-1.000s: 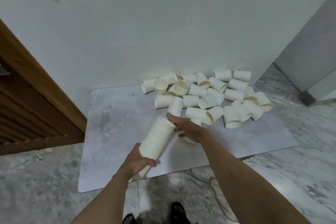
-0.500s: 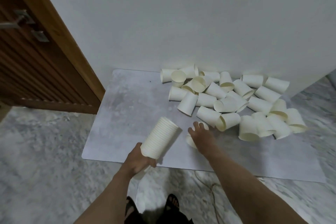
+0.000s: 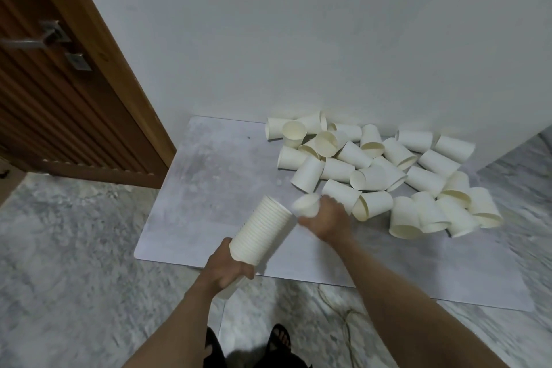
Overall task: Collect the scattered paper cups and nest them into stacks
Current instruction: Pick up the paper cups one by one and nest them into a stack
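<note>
Cups: my right hand (image 3: 327, 218) has just lifted one blurred cup (image 3: 306, 204) off the mat (image 3: 209, 188), fingers curled round it, beside the stack (image 3: 263, 231) my left hand (image 3: 227, 269) grips, so nesting comes next.

A pale grey mottled mat (image 3: 209, 188) lies flat on the marble floor (image 3: 65, 248), its far edge against the white wall. Toward its two o'clock corner a heap of loose paper cups (image 3: 385, 170) lies mostly tipped on their sides, touching and overlapping. A thin cord (image 3: 343, 317) trails on the floor at the mat's six o'clock edge.
</note>
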`<state>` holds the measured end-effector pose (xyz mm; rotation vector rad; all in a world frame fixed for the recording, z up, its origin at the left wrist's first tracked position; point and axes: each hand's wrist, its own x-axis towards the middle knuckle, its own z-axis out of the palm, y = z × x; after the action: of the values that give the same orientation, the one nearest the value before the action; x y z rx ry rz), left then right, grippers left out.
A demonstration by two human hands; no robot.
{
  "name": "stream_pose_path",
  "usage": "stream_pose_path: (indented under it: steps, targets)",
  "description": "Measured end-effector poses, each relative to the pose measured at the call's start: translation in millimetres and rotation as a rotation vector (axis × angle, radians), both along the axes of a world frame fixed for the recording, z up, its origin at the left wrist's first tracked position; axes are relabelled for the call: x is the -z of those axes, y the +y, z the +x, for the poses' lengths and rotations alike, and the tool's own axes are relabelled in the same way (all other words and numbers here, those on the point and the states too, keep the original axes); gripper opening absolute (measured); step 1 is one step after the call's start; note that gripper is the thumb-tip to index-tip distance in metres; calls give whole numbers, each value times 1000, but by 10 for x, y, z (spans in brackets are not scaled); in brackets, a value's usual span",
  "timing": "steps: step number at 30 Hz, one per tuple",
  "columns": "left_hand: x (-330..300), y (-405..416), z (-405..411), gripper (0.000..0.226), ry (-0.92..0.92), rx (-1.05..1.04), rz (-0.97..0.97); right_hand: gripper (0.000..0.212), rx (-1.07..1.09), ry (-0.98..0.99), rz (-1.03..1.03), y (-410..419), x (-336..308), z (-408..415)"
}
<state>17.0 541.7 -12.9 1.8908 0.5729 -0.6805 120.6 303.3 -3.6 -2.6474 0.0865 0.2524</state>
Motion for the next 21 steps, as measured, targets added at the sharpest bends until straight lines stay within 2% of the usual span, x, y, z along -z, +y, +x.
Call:
stream_pose_path:
  steps: [3, 5, 7, 10, 14, 16, 19, 21]
  targets:
    - [-15, -15, 5, 61, 9, 20, 16, 71, 313, 148, 497, -27, -345, 261]
    - [-5, -48, 29, 60, 2, 32, 29, 77, 359, 160, 792, -36, -482, 329]
    - [-5, -97, 73, 56, -8, 43, 34, 72, 320, 198, 909, -10, -528, 315]
    - [-38, -134, 102, 48, -5, 62, 12, 70, 243, 306, 883, 89, -555, 244]
    - [-59, -55, 140, 60, -36, 57, 4, 52, 18, 559, 687, 183, -559, 121]
    - [-19, 22, 190, 60, -31, 72, 5, 49, -21, 632, 680, 203, -563, 150]
    - [21, 118, 284, 59, -29, 102, 2, 48, 102, 508, 652, 224, -540, 332]
    - [69, 193, 394, 63, -37, 108, 1, 47, 136, 298, 443, 242, -480, 494]
